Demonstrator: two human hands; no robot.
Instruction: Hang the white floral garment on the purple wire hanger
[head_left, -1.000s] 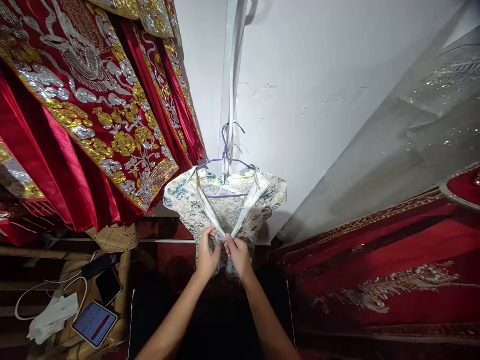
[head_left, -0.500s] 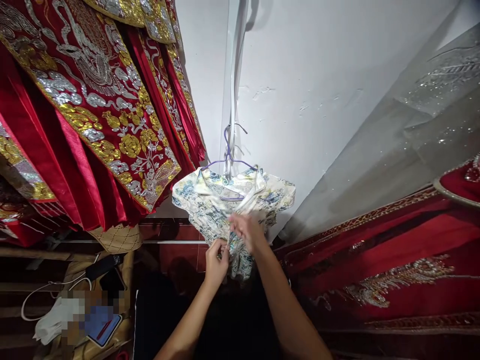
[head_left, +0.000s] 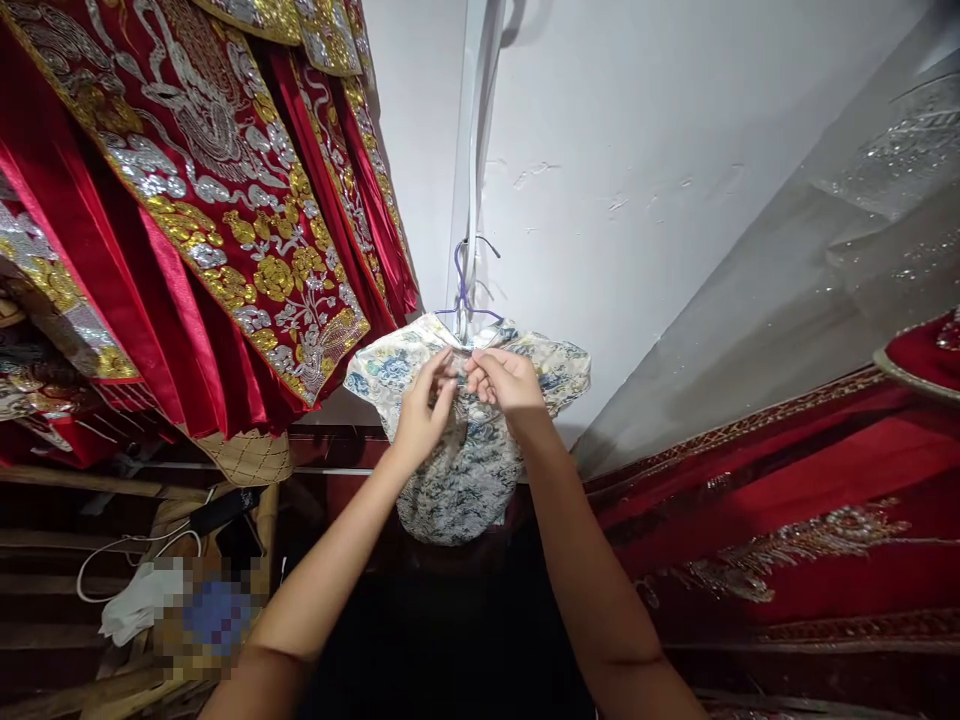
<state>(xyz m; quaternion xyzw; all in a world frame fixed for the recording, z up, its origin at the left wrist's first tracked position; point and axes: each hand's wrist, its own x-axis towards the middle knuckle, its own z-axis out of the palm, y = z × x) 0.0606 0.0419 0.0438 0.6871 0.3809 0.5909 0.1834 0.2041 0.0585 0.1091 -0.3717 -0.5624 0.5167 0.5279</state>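
Observation:
A short-sleeved blouse (head_left: 465, 480) with a blue floral print on cream hangs from a thin purple hanger (head_left: 462, 290) against the wall. At its neckline, my left hand (head_left: 426, 410) has curled fingers at the left collar edge. Facing it, my right hand (head_left: 511, 382) pinches the right side of the same collar, thumb and forefinger together. The two sets of fingertips are close to each other just below the hanger. My fingers cover the middle of the collar and its fastening.
A red costume (head_left: 247, 230) with gold and silver embroidery hangs on the left. Red beaded fabric (head_left: 795, 520) and a sheer sparkling cloth (head_left: 750, 310) fill the right. Lower left, a bamboo seat (head_left: 266, 530) bears a white cable and a white cloth (head_left: 146, 600). A pale vertical pole (head_left: 475, 130) runs up the wall.
Both hands have moved up from the blouse's front to its collar. The open neckline has been drawn together, and the lower part of the blouse now hangs spread out.

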